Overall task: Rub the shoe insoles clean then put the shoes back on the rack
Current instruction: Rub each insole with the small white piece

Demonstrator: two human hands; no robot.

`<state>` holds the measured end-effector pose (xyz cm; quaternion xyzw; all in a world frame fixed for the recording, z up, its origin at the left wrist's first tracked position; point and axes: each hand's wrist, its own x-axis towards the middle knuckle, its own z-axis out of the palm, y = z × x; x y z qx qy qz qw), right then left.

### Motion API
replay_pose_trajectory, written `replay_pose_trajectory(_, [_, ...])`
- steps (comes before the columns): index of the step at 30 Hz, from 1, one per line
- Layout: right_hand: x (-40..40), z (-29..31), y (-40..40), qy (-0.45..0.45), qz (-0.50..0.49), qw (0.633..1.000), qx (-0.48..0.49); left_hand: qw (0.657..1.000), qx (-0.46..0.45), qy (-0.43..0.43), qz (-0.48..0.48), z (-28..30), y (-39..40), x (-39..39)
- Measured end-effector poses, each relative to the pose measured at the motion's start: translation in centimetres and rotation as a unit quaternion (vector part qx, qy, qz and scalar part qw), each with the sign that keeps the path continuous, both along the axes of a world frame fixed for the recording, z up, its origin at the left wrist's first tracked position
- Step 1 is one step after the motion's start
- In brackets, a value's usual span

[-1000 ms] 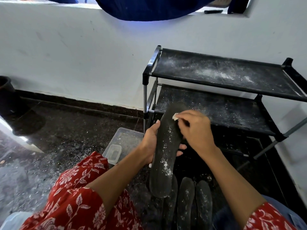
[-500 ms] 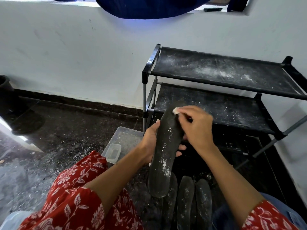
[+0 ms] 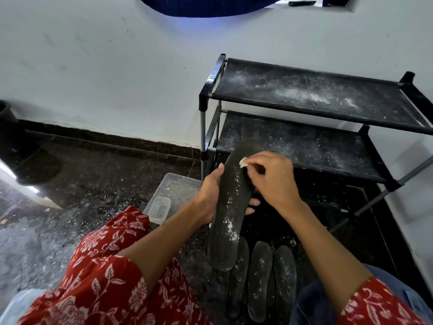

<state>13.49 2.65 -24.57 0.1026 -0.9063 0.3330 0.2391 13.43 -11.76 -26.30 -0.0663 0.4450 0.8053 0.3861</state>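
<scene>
Insole (image 3: pixel 228 207) — long, dark, powder-flecked — gripped by the left hand (image 3: pixel 209 195) before the dusty black rack (image 3: pixel 304 95), right hand (image 3: pixel 271 177) pinching a white scrap (image 3: pixel 243 163) against it.

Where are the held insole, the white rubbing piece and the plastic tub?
Held insole (image 3: pixel 228 214): head view, dusty middle of its upper face.
White rubbing piece (image 3: pixel 242 163): head view, the bit showing past the fingertips.
Plastic tub (image 3: pixel 180 187): head view, its speckled floor.

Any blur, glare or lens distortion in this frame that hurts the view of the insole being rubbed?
Head view: wide-angle bending of the black shoe rack; bright glare on the floor at left; right hand slightly motion-blurred; dark insole sharp.
</scene>
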Motion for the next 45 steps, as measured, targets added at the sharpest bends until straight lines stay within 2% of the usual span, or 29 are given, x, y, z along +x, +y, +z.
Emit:
replay_pose_trajectory(2, [0.3, 0.0, -0.5, -0.066, 0.044, 0.996, -0.035, 1.0, -0.006, -0.004, 0.007, 0.0, 0.0, 0.0])
replay_pose_trajectory(3, [0.3, 0.1, -0.6, -0.062, 0.04, 0.996, -0.054, 1.0, -0.004, -0.005, 0.01, 0.1, 0.0, 0.0])
replay_pose_trajectory(6, [0.0, 0.0, -0.1, 0.042, -0.023, 0.997, -0.057, 1.0, 0.008, 0.001, 0.01, 0.1, 0.1, -0.1])
replay_pose_trajectory(8, [0.0, -0.1, -0.1, 0.038, -0.015, 0.999, -0.029, 1.0, 0.004, -0.001, 0.015, 0.1, 0.1, -0.1])
replay_pose_trajectory(10, [0.2, -0.2, -0.7, -0.009, 0.042, 0.999, 0.001, 1.0, -0.01, -0.004, 0.025, 0.1, 0.0, -0.1])
replay_pose_trajectory(12, [0.5, -0.2, -1.1, -0.019, 0.064, 0.998, -0.013, 0.999, -0.016, -0.008, 0.037, 0.2, 0.0, 0.0])
replay_pose_trajectory(16, [0.1, 0.1, -0.5, 0.049, -0.008, 0.998, -0.039, 0.999, -0.007, 0.001, 0.039, 0.2, 0.0, -0.2])
replay_pose_trajectory(19, [0.0, -0.1, -0.7, 0.008, 0.032, 0.999, 0.005, 0.999, -0.013, 0.0, 0.04, 0.1, 0.0, -0.2])
replay_pose_trajectory(22, [0.2, -0.3, -1.2, -0.023, 0.07, 0.997, -0.024, 0.999, -0.017, 0.002, 0.045, 0.1, -0.1, -0.1])
replay_pose_trajectory(24, [0.2, -0.2, -1.1, 0.016, 0.032, 0.998, -0.057, 0.999, -0.014, 0.005, 0.045, 0.1, -0.1, -0.1])
replay_pose_trajectory(27, [0.0, -0.2, -0.9, 0.075, -0.044, 0.996, -0.02, 0.999, -0.01, 0.004, 0.033, 0.0, 0.0, -0.1])
replay_pose_trajectory(30, [0.2, -0.7, -1.3, 0.013, 0.022, 0.999, 0.025, 0.999, -0.01, -0.006, 0.043, -0.1, 0.1, -0.1])
replay_pose_trajectory(32, [0.4, -0.6, -1.6, -0.026, 0.063, 0.998, 0.001, 0.999, -0.009, -0.011, 0.052, -0.1, 0.0, -0.2])
replay_pose_trajectory(35, [0.3, -0.4, -1.4, 0.037, 0.014, 0.998, -0.055, 0.999, -0.009, 0.004, 0.046, 0.0, -0.1, -0.2])
replay_pose_trajectory(37, [0.2, -0.4, -1.2, 0.056, -0.018, 0.998, -0.035, 0.999, -0.009, 0.008, 0.035, 0.1, 0.0, -0.1])
replay_pose_trajectory(39, [0.2, -0.5, -1.2, -0.002, 0.022, 0.999, -0.03, 0.999, -0.007, 0.003, 0.038, 0.1, 0.0, 0.0])
replay_pose_trajectory(41, [0.6, -0.3, -1.6, -0.076, 0.063, 0.992, -0.073, 0.999, -0.012, 0.001, 0.047, 0.1, 0.0, -0.2])
replay_pose_trajectory(43, [0.6, -0.2, -1.7, -0.042, 0.042, 0.993, -0.102, 0.999, -0.01, 0.005, 0.049, 0.1, -0.1, -0.2])
replay_pose_trajectory(45, [0.5, -0.3, -1.6, 0.023, -0.01, 0.997, -0.069, 0.999, -0.008, 0.009, 0.04, 0.1, 0.0, -0.3])
